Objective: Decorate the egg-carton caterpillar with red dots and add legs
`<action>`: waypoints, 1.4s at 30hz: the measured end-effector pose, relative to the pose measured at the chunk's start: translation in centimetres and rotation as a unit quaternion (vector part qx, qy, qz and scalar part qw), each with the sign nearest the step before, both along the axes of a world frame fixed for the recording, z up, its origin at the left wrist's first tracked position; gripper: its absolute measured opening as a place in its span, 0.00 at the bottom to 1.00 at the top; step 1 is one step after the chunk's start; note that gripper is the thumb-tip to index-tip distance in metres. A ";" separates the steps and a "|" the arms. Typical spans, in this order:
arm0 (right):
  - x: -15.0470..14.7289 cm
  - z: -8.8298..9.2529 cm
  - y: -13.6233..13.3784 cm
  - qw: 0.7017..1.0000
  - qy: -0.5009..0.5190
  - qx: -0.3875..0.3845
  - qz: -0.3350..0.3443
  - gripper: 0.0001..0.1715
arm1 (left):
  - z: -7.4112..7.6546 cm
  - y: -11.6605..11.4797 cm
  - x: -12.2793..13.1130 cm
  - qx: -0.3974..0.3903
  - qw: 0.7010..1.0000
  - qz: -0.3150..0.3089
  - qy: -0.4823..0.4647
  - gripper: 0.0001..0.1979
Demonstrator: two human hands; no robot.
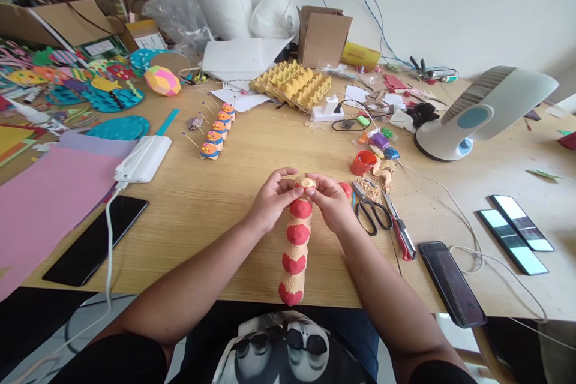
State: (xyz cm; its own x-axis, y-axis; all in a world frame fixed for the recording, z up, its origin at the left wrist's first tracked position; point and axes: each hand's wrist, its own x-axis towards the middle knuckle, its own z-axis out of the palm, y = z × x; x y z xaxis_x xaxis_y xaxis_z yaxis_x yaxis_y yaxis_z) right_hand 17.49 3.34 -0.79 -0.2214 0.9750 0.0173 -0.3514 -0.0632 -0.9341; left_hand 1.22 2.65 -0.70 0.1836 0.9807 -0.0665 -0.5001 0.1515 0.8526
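Cardboard makes up the long egg-carton strip (296, 240) lying on the wooden table (216, 192) under my hands; four of its bumps carry red clay caps, and the far bump shows bare tan. My left hand (271, 198) curls in from the left with thumb and fingers pinched narrow on that far end. My right hand (332, 199) mirrors it from the right, fingertips closed on the same end, so both hands nearly touch over it. Both forearms run straight up from the near edge. Just right of my right hand sits a small red cup (362, 162); I cannot tell what it holds. Black-handled scissors (371, 211) lie beside that hand, and a yellow egg tray (294, 84), its cups bare, sits well beyond.
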 end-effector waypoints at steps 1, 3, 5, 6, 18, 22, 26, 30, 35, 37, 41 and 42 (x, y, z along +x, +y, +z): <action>0.0 -0.1 0.0 1.000 -0.003 0.002 -0.003 0.24 | -0.1 0.0 0.0 0.008 1.000 0.003 0.003 0.27; 0.0 -0.1 0.0 1.000 -0.002 0.003 -0.007 0.24 | -0.2 0.0 0.0 0.017 1.000 0.008 0.008 0.27; -0.1 0.0 0.0 1.000 0.005 -0.001 -0.003 0.23 | -0.2 0.0 0.0 0.016 1.000 0.011 0.012 0.27; -0.1 0.0 -0.1 1.000 0.010 -0.005 0.000 0.23 | -0.1 0.0 -0.1 0.012 1.000 0.012 0.015 0.28; 0.2 0.1 0.0 0.999 0.028 -0.034 0.027 0.26 | 0.6 0.2 -0.7 -0.056 0.998 -0.023 0.018 0.31; 0.4 0.1 0.0 0.999 0.024 -0.035 0.033 0.26 | 0.6 0.4 -1.0 -0.066 0.997 -0.039 -0.002 0.31; 0.6 0.2 0.0 0.998 0.024 -0.042 0.038 0.27 | 0.5 0.5 -1.1 -0.077 0.995 -0.058 -0.028 0.31; 0.7 0.6 0.0 0.995 0.050 -0.059 0.067 0.26 | 0.4 0.6 -1.1 -0.093 0.991 -0.081 -0.045 0.31; 0.7 0.9 -0.2 0.994 0.051 -0.065 0.070 0.24 | 0.5 0.5 -1.1 -0.090 0.992 -0.079 -0.042 0.29; 0.6 1.0 -0.2 0.996 0.039 -0.064 0.054 0.23 | 0.5 0.5 -1.1 -0.084 0.991 -0.093 -0.051 0.28; 0.4 1.0 -0.2 0.998 0.026 -0.058 0.029 0.23 | 0.4 0.6 -1.2 -0.080 0.989 -0.112 -0.062 0.26; 0.4 0.9 -0.2 0.998 0.025 -0.055 0.026 0.23 | 0.3 0.6 -1.1 -0.082 0.989 -0.107 -0.060 0.25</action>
